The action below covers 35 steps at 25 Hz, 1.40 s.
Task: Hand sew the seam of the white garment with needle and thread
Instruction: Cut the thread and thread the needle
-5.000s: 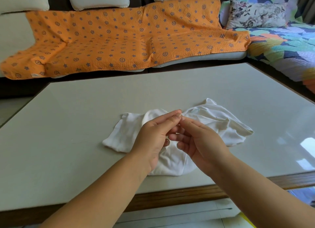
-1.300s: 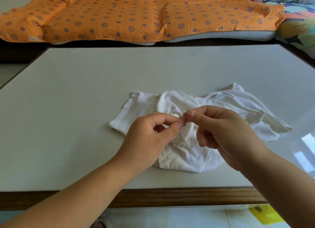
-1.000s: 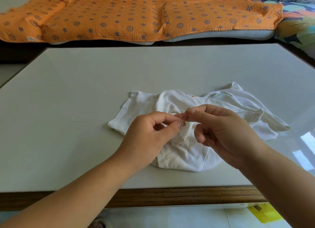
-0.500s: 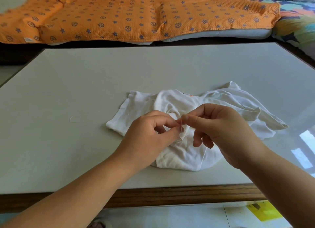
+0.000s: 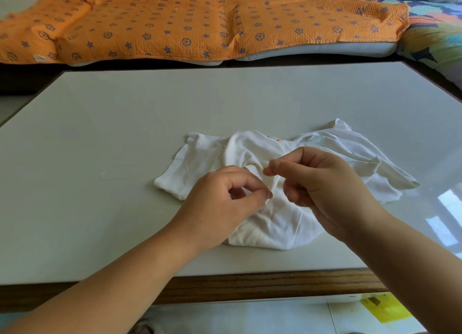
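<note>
The white garment (image 5: 275,223) lies crumpled on the table (image 5: 130,123), near its front edge. My left hand (image 5: 222,203) sits on the garment's middle, thumb and forefinger pinching a raised fold of cloth. My right hand (image 5: 322,183) hovers just right of it, thumb and forefinger pinched together over the same fold. What they pinch is too thin to make out; it looks like the needle. A faint thread (image 5: 276,196) runs between the two hands.
A loose curl of white thread (image 5: 110,175) lies on the table left of the garment. A sofa with an orange patterned cover (image 5: 190,21) stands behind the table. The table's wooden front edge (image 5: 250,283) is close to my forearms.
My fingertips, which met over the fold, have parted. The left pinch has dropped lower on the cloth and the right pinch sits slightly above it. The garment has stayed put.
</note>
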{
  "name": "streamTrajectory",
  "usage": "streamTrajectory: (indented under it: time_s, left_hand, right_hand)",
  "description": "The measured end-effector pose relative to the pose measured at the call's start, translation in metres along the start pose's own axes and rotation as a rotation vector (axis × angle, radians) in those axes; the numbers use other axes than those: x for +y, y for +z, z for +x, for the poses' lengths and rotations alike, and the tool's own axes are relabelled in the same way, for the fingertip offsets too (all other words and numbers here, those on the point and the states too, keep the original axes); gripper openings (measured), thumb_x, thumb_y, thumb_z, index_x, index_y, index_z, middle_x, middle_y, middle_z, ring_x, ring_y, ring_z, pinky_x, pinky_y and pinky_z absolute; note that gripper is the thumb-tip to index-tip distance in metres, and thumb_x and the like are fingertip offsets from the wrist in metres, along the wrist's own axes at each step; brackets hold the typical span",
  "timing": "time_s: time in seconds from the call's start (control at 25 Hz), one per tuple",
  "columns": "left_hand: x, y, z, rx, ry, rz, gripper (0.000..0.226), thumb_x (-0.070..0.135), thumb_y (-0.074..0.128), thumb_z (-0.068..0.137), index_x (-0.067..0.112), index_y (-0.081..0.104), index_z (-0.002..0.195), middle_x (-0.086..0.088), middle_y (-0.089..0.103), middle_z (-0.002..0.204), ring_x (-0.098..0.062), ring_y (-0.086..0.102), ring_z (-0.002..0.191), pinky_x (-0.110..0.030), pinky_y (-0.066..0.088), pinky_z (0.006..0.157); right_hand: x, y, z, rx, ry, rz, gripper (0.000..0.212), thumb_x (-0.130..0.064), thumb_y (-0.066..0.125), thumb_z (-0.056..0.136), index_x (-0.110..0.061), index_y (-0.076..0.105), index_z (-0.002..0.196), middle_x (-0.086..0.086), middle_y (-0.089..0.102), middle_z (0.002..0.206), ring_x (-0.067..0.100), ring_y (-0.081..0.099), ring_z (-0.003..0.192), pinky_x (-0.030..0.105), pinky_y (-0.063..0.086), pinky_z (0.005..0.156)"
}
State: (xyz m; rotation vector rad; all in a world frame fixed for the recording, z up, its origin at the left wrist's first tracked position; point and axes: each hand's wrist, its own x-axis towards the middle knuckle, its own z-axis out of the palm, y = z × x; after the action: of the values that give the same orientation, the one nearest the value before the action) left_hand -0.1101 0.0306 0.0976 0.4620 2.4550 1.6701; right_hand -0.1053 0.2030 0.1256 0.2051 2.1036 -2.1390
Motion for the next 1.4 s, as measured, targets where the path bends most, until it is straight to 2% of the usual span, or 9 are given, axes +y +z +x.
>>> streamTrajectory:
  time_s: [0.28,0.96,1.04,1.12,1.2,1.32,1.4]
  left_hand:
    - [0.001,0.001,0.001,-0.043,-0.035,-0.045,0.010,0.022,0.071,0.084,0.028,0.077,0.080,0.010,0.072,0.090,-0.016,0.064,0.085,-0.012,0.048,0.073]
    - [0.008,0.003,0.003,-0.142,-0.133,-0.080,0.005,0.029,0.072,0.085,0.031,0.076,0.086,-0.008,0.071,0.095,-0.029,0.064,0.096,-0.044,0.053,0.090]
    - [0.011,0.002,0.002,-0.165,-0.175,-0.100,0.010,0.038,0.073,0.082,0.037,0.074,0.092,-0.011,0.069,0.097,-0.029,0.063,0.094,-0.038,0.055,0.081]
    - [0.012,0.001,0.002,-0.166,-0.205,-0.118,0.027,0.048,0.073,0.077,0.043,0.069,0.103,0.007,0.069,0.100,-0.019,0.064,0.089,-0.023,0.049,0.067]
    - [0.014,0.002,0.004,-0.123,-0.223,-0.197,0.044,0.048,0.071,0.071,0.046,0.061,0.114,0.018,0.066,0.110,-0.008,0.063,0.078,-0.017,0.043,0.057]
    - [0.023,0.006,0.007,-0.121,-0.270,-0.503,0.049,0.035,0.075,0.078,0.029,0.060,0.125,0.006,0.071,0.109,-0.010,0.060,0.060,-0.017,0.037,0.044]
    - [0.030,0.010,0.008,-0.158,-0.294,-0.652,0.042,0.029,0.069,0.081,0.018,0.064,0.121,-0.001,0.074,0.102,-0.011,0.064,0.060,-0.016,0.040,0.043]
  right_hand:
    - [-0.003,-0.006,0.005,0.037,-0.015,0.077,0.011,-0.007,0.065,0.087,-0.004,0.059,0.079,0.008,0.073,0.082,0.009,0.046,0.042,0.018,0.034,0.042]
    - [-0.006,-0.009,0.001,0.036,-0.009,0.154,0.012,-0.004,0.063,0.087,-0.004,0.058,0.076,0.007,0.070,0.077,0.009,0.046,0.042,0.017,0.035,0.042]
    - [-0.005,-0.008,0.001,0.035,-0.012,0.163,0.013,-0.004,0.063,0.087,-0.005,0.057,0.076,0.007,0.070,0.077,0.009,0.046,0.042,0.017,0.035,0.043]
    - [-0.004,-0.008,0.001,0.040,-0.022,0.158,0.012,-0.004,0.064,0.087,-0.005,0.057,0.076,0.008,0.070,0.077,0.009,0.046,0.042,0.017,0.035,0.043]
    - [-0.003,-0.008,0.000,0.063,-0.056,0.116,0.011,-0.004,0.065,0.087,-0.004,0.059,0.077,0.009,0.069,0.075,0.009,0.047,0.043,0.018,0.036,0.043]
    - [0.000,-0.006,-0.004,0.120,-0.166,0.004,0.012,-0.007,0.067,0.085,-0.005,0.061,0.076,0.008,0.064,0.060,0.011,0.049,0.043,0.019,0.037,0.044]
    - [0.001,-0.003,-0.009,0.183,-0.261,-0.136,0.013,-0.011,0.070,0.084,-0.008,0.062,0.074,0.004,0.061,0.052,0.010,0.052,0.043,0.017,0.040,0.046]
